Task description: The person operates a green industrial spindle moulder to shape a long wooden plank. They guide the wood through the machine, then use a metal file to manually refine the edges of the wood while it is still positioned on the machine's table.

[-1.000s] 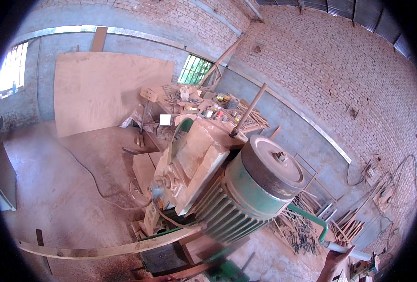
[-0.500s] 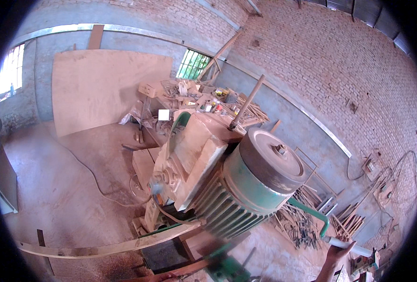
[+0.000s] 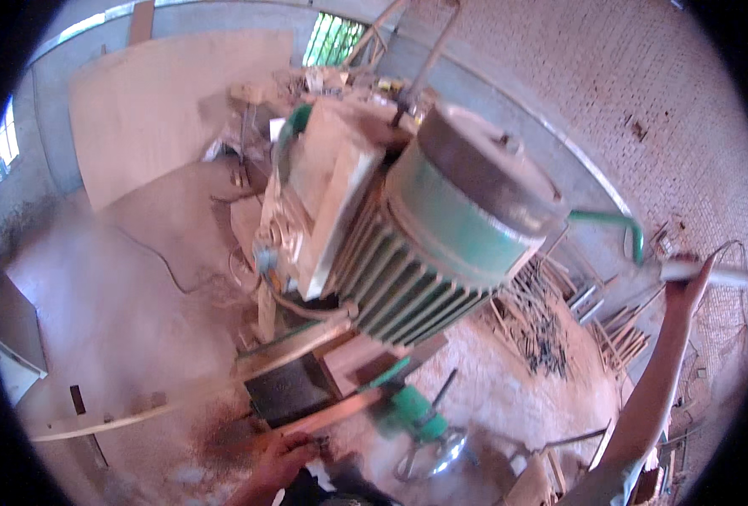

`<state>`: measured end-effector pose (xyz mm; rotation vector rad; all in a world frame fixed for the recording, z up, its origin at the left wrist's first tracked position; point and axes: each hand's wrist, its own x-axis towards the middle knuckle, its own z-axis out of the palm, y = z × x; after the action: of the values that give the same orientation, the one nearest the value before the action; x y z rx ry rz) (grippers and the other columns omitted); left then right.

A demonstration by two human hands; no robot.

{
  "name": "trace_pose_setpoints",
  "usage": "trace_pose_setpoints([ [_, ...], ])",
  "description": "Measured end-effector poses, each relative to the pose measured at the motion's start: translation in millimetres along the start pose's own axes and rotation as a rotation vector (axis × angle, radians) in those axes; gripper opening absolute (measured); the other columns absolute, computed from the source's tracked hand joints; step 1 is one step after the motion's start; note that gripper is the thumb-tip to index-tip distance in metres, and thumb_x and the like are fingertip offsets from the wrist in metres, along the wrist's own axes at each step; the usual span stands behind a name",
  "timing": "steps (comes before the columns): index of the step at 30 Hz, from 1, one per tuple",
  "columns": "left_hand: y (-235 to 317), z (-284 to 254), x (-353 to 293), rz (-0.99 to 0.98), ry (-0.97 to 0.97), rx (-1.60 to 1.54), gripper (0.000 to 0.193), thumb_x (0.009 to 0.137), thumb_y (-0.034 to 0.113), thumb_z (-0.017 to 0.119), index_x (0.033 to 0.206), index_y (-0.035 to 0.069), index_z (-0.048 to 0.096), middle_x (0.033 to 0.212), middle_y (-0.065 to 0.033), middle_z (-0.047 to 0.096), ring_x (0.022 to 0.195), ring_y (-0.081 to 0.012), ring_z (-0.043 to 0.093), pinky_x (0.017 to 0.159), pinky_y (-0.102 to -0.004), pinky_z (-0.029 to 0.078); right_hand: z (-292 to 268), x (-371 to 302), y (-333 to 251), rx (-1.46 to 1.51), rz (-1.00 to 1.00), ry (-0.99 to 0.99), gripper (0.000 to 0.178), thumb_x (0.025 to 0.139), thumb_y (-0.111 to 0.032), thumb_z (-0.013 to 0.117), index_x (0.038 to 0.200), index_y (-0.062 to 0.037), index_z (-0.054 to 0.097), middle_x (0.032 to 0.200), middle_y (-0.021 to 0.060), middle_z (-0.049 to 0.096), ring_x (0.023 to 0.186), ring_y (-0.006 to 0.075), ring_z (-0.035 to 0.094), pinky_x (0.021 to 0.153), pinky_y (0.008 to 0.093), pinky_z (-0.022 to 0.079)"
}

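Right now, the right hand (image 3: 686,295) has its fingers wrapped around a pale grip (image 3: 731,275), the thumb lying across it. Just left of those fingers, a bent green lever (image 3: 597,217) meets the grip's near end and runs back toward a large finned green motor (image 3: 429,274). The motor tilts well to the left of the right fingers, topped by a dark round cap (image 3: 488,160) with a bolt at its centre. The left hand (image 3: 283,462) sits low, its fingers bent beside a reddish wooden strip (image 3: 340,415); whether they close on it or merely touch it, I cannot tell. Beyond the left fingers lies a dark flat plate (image 3: 285,392), and to their left a long pale wooden strip (image 3: 137,417) stretches away, blurred. Right of the left fingers, near the floor, is a green part (image 3: 420,413) with a dark rod. A heap of scrap wood (image 3: 530,312) lies between the two hands, farther off than either, while a big tan board (image 3: 171,101) leans well beyond the left fingers.
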<state>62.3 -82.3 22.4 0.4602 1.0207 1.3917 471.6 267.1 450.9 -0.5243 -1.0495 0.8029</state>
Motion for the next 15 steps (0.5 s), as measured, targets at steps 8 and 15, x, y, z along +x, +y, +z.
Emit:
trace_pose_setpoints([
  [8, 3.8, 18.5, -22.3, 0.012, 0.010, 0.000, 0.017, 0.082, 0.010, 0.050, 0.087, -0.002, 0.062, 0.087, -0.0058, 0.062, 0.081, -0.0115, 0.054, 0.075, -0.0243, 0.041, 16.9, 121.5, -31.6, -0.109, 0.033, -0.193, 0.040, 0.085, -0.040, 0.053, 0.084, 0.0000, 0.053, 0.083, 0.0118, 0.058, 0.080, 0.0233, 0.056, 0.085, 0.0383, 0.044],
  [15, -16.9, 46.6, -19.4, 0.000, 0.043, -0.010, 0.020, 0.085, 0.012, 0.048, 0.089, -0.003, 0.062, 0.087, -0.0064, 0.062, 0.082, -0.0115, 0.054, 0.076, -0.0250, 0.041, 74.7, 90.6, -17.3, -0.243, -0.171, -0.174, 0.047, 0.085, -0.050, 0.044, 0.090, -0.0035, 0.048, 0.071, 0.0121, 0.053, 0.067, 0.0272, 0.054, 0.063, 0.0434, 0.049],
])
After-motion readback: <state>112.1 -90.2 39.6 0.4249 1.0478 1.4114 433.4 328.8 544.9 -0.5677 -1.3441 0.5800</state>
